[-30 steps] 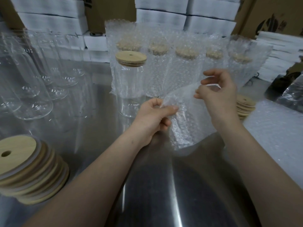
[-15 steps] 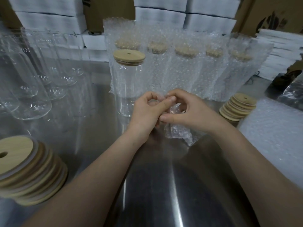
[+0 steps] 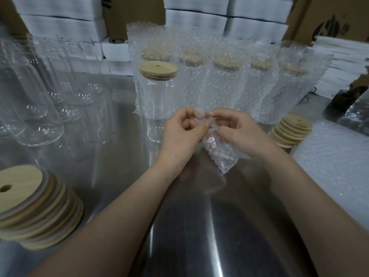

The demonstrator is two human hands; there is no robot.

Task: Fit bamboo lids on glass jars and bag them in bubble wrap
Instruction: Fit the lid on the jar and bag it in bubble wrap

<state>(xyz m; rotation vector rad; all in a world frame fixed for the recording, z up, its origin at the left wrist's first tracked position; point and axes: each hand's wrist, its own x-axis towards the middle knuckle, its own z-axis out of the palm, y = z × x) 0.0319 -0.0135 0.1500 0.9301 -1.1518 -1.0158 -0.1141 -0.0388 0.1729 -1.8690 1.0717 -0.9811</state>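
We see both hands meeting near the middle of the view, above a shiny stainless-steel table (image 3: 199, 226). The left hand (image 3: 180, 132) and the right hand (image 3: 239, 132) each pinch the top edge of a small clear bubble-wrap bag (image 3: 219, 154) between thumb and curled fingers, their fingertips almost touching. The bag hangs from that pinch toward five o'clock, crumpled and narrow, and we cannot tell whether its lower end touches the table.

Just beyond the left hand, at twelve o'clock from it, stands a tall clear glass jar (image 3: 157, 100), unwrapped and upright. A round bamboo lid with a small centre hole (image 3: 158, 69) sits on it. Behind it, running from twelve to two o'clock, we see a row of lidded jars sleeved in bubble wrap (image 3: 225, 82), standing close together.

At nine to ten o'clock of the hands we see a group of clear glass jars without lids (image 3: 40, 108). At seven o'clock, near the view's lower left, a slumped stack of round bamboo lids (image 3: 30, 206) lies on the table. A smaller fanned stack of bamboo lids (image 3: 291, 130) lies at three o'clock of the right hand, beside a flat pile of white bubble-wrap sheets (image 3: 335, 166) at four o'clock. Along the far edge, at twelve o'clock, stacked white boxes (image 3: 60, 27) stand against brown cardboard cartons (image 3: 323, 19).
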